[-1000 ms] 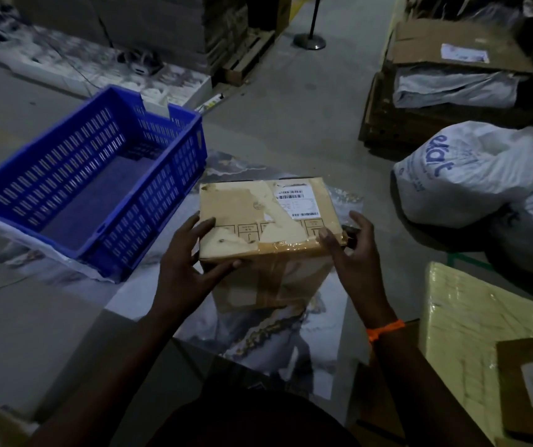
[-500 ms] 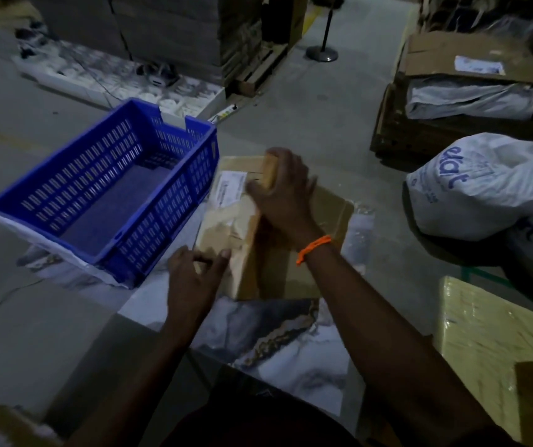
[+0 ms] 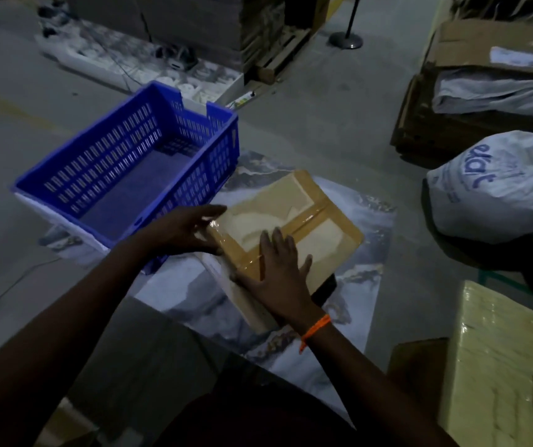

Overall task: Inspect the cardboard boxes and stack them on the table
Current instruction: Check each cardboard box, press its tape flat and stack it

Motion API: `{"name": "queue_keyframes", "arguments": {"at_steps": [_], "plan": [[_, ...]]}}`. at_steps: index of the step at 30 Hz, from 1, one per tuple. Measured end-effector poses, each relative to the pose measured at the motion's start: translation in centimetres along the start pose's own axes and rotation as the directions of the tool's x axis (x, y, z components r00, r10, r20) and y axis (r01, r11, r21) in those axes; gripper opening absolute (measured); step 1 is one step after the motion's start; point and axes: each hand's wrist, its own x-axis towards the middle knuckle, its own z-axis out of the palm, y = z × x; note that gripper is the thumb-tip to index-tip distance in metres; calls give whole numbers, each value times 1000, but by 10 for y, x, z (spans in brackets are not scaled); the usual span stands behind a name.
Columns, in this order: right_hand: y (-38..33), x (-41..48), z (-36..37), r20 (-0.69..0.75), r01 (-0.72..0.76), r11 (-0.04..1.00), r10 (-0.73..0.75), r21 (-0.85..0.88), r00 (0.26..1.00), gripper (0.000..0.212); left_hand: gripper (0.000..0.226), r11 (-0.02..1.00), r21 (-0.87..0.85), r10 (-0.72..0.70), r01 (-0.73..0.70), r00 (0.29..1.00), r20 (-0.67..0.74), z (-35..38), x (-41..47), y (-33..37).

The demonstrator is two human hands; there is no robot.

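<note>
Tabletop [image 3: 365, 253] in marble print carries a blue crate [image 3: 194, 188] and, just beside it, a taped cardboard box [image 3: 307, 214], on whose top a person's right hand [image 3: 281, 272] lies flat, fingers spread, while the left hand [image 3: 191, 230] touches its left edge, fingers straight.

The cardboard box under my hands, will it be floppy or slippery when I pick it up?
Probably stiff: the cardboard box shows flat faces and straight edges under the right hand. Its glossy tape could feel slick. It lies broad and flat, so it's unlikely to tip or roll.
</note>
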Motion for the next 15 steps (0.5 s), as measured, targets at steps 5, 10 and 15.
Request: {"name": "queue_keyframes", "arguments": {"at_steps": [5,10,15], "plan": [[69,-35,17,-90,-247,969,248,23,965,106,82,999,-35,-30,31,999,30,63,9,-12],[83,-50,22,-65,-417,709,544,569,836,141,76,997,-61,-48,42,994,-101,83,16,-5],[83,-46,21,23,-383,583,529,716,848,111,70,993,-119,-27,7,985,-171,90,5,-9]]}}
